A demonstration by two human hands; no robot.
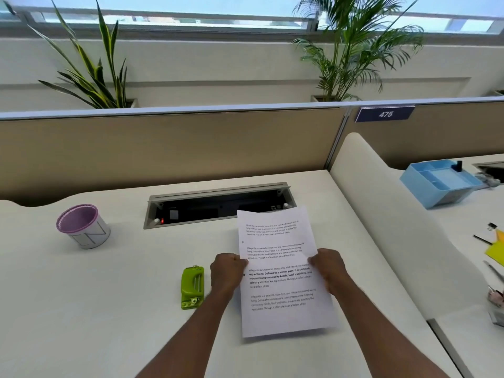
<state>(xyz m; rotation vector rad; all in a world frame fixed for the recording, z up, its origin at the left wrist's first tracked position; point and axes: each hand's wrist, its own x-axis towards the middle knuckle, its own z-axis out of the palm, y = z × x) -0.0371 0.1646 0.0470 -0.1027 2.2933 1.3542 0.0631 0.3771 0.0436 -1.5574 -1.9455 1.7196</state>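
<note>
Fingers [236, 261] of the left hand [227, 271] are curled tight on the left edge of the printed sheet [282, 317]. The right hand [327, 268] clamps the opposite edge in the same way. The sheet is held between them just right of the frame's lower middle, lifted off the surface and tilted, with its top edge overlapping the cable trough [218, 205]. Four blocks of text run down the page, and two small dark dots sit near its left edge.

The white bench [109, 309] fills the lower half of the frame, backed by a tan partition [163, 148]. Two potted plants rise behind the partition, a striped one [90, 75] at upper left and a palm [351, 53] at upper right. On the neighbouring bench at right sits a blue organiser tray [439, 184]. A pink-rimmed cup [83, 226] stands at middle left. A green hole punch [192, 287] lies just left of the left hand, not touching it. A blue plate reading 475 [385, 114] hangs on the partition at upper right.
</note>
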